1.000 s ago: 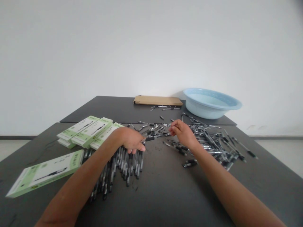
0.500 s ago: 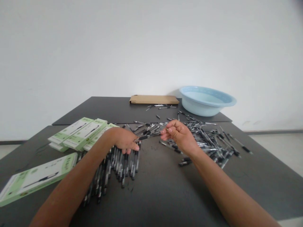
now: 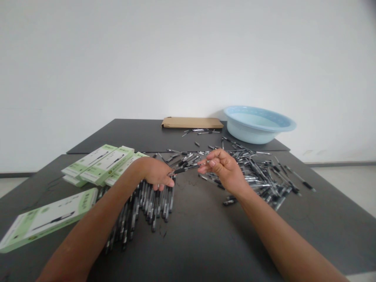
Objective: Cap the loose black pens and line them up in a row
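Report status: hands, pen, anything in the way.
Left-hand grip on one pen end, right-hand grip at the other. Pen spans the gap between them. Loose pens near right; nothing visibly blocking.

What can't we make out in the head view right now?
All in the head view:
- Whether the right hand grips the tip of the pen: too small, blurred.
- Pens under the left hand: hidden by that hand and forearm.
- Small print on the nearest box: blurred; its outer corner meets the left edge.
- Basin floor: partly hidden by the near wall.
- Both elbows: cut off by the bottom edge.
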`<state>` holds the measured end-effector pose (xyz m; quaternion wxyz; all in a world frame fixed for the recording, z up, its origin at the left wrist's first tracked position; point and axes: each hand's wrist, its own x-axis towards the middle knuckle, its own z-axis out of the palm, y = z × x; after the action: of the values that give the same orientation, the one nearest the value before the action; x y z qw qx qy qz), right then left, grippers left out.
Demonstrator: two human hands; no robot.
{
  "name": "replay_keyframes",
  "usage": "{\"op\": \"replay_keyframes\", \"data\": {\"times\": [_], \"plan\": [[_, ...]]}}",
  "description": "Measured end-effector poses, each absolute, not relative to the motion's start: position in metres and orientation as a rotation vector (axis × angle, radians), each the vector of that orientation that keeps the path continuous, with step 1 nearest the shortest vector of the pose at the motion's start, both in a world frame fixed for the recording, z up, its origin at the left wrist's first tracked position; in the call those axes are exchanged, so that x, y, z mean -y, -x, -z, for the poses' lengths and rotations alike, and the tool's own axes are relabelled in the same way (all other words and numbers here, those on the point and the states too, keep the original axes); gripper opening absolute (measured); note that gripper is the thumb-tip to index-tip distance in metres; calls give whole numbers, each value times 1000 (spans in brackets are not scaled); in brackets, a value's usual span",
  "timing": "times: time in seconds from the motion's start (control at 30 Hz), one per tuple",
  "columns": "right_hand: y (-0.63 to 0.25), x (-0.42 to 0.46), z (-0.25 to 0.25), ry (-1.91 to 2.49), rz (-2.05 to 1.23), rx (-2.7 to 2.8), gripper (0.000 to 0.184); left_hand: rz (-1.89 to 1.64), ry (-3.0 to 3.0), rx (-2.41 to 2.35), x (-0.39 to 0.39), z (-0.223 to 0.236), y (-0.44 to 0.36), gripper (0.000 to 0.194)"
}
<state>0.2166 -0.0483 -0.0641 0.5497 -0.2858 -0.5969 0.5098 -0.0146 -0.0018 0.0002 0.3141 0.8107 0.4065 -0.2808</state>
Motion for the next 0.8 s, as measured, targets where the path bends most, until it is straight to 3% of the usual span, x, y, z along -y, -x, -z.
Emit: {"op": "replay_keyframes", "data": {"times": [0.8], "plan": [[-211,54,71,786,-1059,1533,19,785,-2136,-1080,2,7,10,31]]}}
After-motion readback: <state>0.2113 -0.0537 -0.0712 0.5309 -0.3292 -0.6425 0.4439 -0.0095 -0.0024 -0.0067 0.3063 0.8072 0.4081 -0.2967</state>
